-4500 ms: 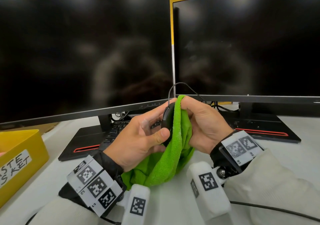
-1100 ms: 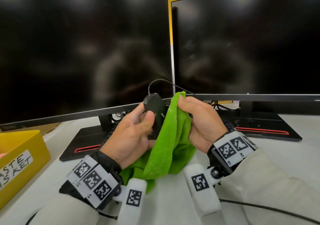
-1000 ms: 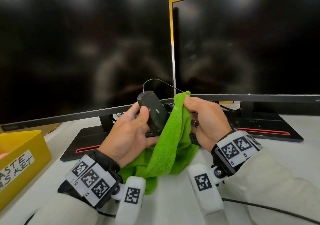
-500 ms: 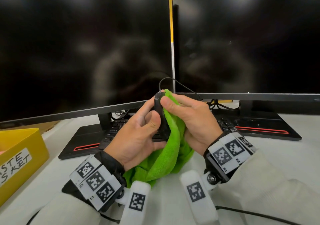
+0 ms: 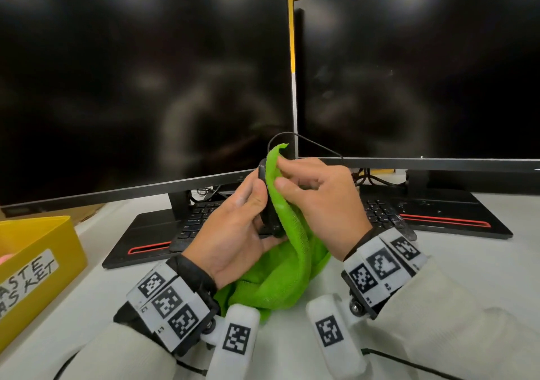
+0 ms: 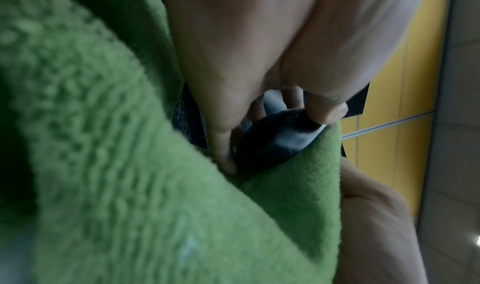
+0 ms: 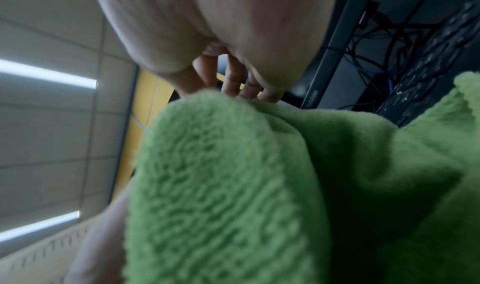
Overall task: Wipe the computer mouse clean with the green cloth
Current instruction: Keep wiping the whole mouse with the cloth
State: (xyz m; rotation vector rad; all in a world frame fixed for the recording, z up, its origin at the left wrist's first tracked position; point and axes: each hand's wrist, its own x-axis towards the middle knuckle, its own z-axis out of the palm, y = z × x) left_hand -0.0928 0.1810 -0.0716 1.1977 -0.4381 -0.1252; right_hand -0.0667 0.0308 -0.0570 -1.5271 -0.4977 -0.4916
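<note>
My left hand [image 5: 242, 221] grips a black wired computer mouse [image 5: 270, 213] on edge above the desk, thumb on its near side. In the left wrist view the mouse [image 6: 275, 141] shows dark between my fingers [image 6: 221, 145] and the cloth. The green cloth [image 5: 289, 256] drapes over the mouse's right side and hangs down to the desk. My right hand [image 5: 309, 198] pinches the cloth's upper edge and presses it against the mouse. Most of the mouse is hidden by cloth and fingers. The right wrist view is filled by the cloth [image 7: 259, 186].
Two dark monitors [image 5: 140, 87] [image 5: 423, 72] stand close behind my hands, with a black keyboard [image 5: 198, 221] under them. The mouse cable [image 5: 304, 139] loops up in front of the screens. A yellow labelled basket [image 5: 38, 259] sits at the left desk edge.
The cloth's top edge now sticks up above the mouse, and my right fingers have slid lower along it. Earlier the mouse's face was uncovered and tilted left; it is now wrapped again.
</note>
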